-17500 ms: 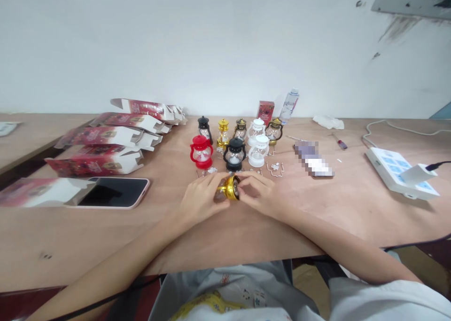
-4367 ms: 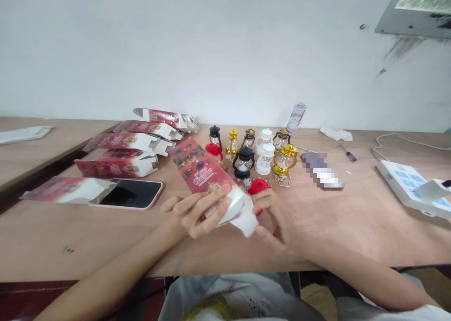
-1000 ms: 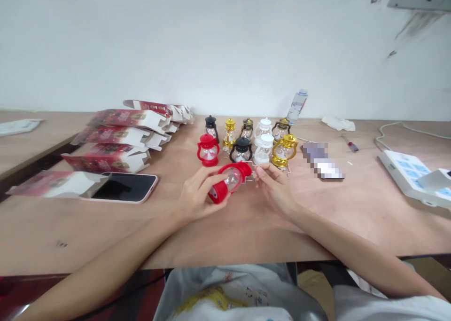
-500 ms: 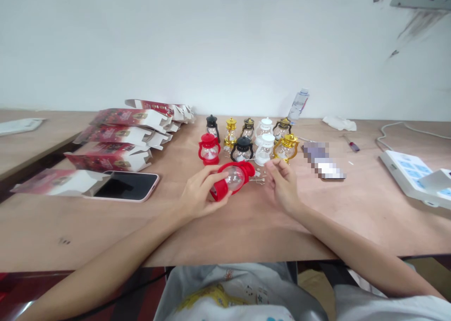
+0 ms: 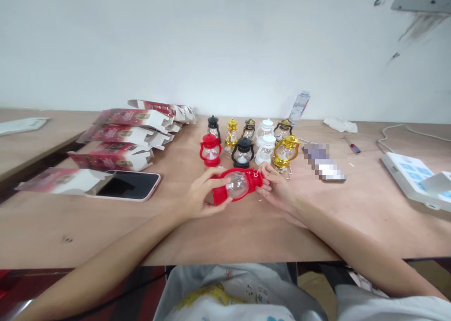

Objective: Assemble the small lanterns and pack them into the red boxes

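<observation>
My left hand is wrapped round the base of a small red lantern with a clear globe, tilted on its side above the table. The lantern's cap points right. At that cap, my right hand is closed in a pinch on a thin, pale wire hook. Whether the hook passes through the cap cannot be made out. Just behind stand a second red lantern, a black lantern, a white lantern and a gold lantern.
More small lanterns form a back row, with a clear bottle behind. Red printed boxes and a phone lie left. To the right are another phone, a screwdriver, a tissue and a white power strip.
My right hand has moved left to the red lantern's cap, bringing the wire hook against it. The lantern has shifted slightly right and is turned more level in my left hand.
</observation>
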Available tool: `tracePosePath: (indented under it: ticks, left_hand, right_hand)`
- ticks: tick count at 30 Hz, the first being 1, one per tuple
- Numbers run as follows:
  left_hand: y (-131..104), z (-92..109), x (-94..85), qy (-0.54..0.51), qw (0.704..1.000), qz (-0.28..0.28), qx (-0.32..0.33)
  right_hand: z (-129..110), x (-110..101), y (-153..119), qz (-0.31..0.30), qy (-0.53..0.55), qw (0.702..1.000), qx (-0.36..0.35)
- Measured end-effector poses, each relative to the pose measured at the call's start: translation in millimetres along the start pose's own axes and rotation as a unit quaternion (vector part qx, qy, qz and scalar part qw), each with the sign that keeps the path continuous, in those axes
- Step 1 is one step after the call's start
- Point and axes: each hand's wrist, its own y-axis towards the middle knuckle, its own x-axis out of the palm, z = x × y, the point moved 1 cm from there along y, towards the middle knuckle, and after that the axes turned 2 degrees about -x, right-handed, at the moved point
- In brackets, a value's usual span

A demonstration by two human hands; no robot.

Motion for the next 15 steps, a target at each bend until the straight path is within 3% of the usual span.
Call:
tracePosePath:
  ticks: [3, 6, 9, 10, 12, 15]
  left_hand:
    - [2.0, 0.4, -0.9, -0.04, 0.998, 0.043, -0.007]
    - [4.4, 7.3, -1.0, -0.063, 0.991, 0.113, -0.032]
    - [5.5, 15.2, -1.3, -0.036, 0.981, 0.174, -0.077]
    - [5.6, 16.4, -1.8, -0.029, 0.978, 0.187, -0.092]
    - [6.0, 15.9, -3.7, -0.026, 0.976, 0.187, -0.106]
    - [8.7, 12.1, -9.4, -0.009, 0.98, 0.168, -0.103]
  right_hand:
    - [-8.0, 6.1, -1.5, 0.009, -0.018, 0.998, -0.059]
    - [-31.9, 9.2, -4.3, 0.026, -0.075, 0.987, -0.137]
    - [-73.4, 7.2, -12.4, 0.021, -0.262, 0.943, -0.206]
    - [-88.6, 5.4, -16.3, 0.001, -0.365, 0.908, -0.203]
    - [-116.2, -1.7, -25.2, -0.029, -0.57, 0.807, -0.149]
    - [-143.9, -20.8, -36.6, 0.005, -0.752, 0.655, -0.069]
